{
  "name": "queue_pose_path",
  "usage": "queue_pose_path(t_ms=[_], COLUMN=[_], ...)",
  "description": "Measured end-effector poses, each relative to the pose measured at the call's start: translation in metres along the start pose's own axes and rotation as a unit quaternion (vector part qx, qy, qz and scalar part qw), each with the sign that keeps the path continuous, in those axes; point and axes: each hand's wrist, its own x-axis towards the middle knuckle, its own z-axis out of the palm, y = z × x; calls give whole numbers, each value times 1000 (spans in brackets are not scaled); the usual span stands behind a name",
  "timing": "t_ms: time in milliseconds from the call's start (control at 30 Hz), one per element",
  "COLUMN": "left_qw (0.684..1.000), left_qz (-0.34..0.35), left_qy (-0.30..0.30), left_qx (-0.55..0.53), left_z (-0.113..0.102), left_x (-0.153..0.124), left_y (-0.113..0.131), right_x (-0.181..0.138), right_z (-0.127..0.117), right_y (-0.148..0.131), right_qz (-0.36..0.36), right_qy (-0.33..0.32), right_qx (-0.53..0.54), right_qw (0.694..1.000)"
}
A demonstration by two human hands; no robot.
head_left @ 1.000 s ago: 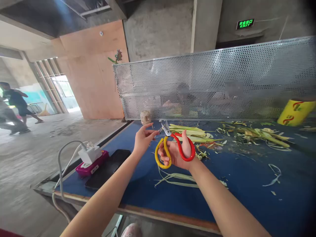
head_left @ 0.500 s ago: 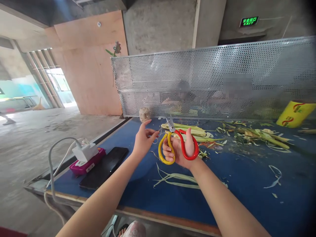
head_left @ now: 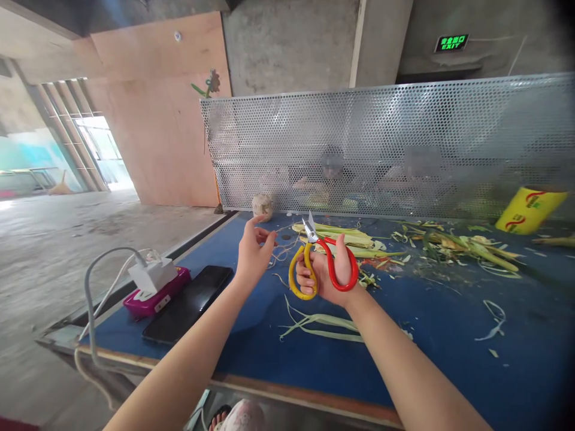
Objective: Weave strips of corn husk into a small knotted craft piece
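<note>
My left hand (head_left: 255,251) is raised over the table, its thumb and fingertips close together on a thin pale thread (head_left: 290,227). The index finger sticks out above the pinch. To its right, my right hand (head_left: 326,275) grips a pair of scissors (head_left: 311,230) with one red and one yellow handle. The blades point up and away and stand slightly apart. Loose loops of thread (head_left: 281,258) lie on the table between the hands. Behind the scissors are pale green husk strips (head_left: 345,236); narrower leaf strips (head_left: 327,323) lie in front of my right hand.
At left, a black phone (head_left: 191,305) lies beside a purple power strip (head_left: 155,296) with a white charger. A spool of twine (head_left: 262,206) stands near the perforated metal screen (head_left: 287,143). Husk scraps (head_left: 467,248) and a yellow roll (head_left: 530,209) are at right. People sit behind the screen.
My left hand has drawn slightly left, away from the scissors. The scissor blades are now further apart. My right hand has barely moved.
</note>
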Motion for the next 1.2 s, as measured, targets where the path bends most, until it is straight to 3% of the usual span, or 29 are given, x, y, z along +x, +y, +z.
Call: queue_pose_path(t_ms=[700, 900, 1200], left_qw=[1000, 1000, 1000], left_qz=[-9, -15, -8], left_qy=[11, 20, 3], left_qx=[15, 8, 10], left_z=[-5, -6, -6], left_x=[1, 1, -1], left_y=[-4, -5, -6], right_x=[-1, -3, -1], right_z=[-2, 0, 4], right_y=[2, 4, 6], right_qz=[25, 43, 56], right_qy=[86, 36, 24], right_qx=[-37, -22, -2], right_qw=[995, 998, 998])
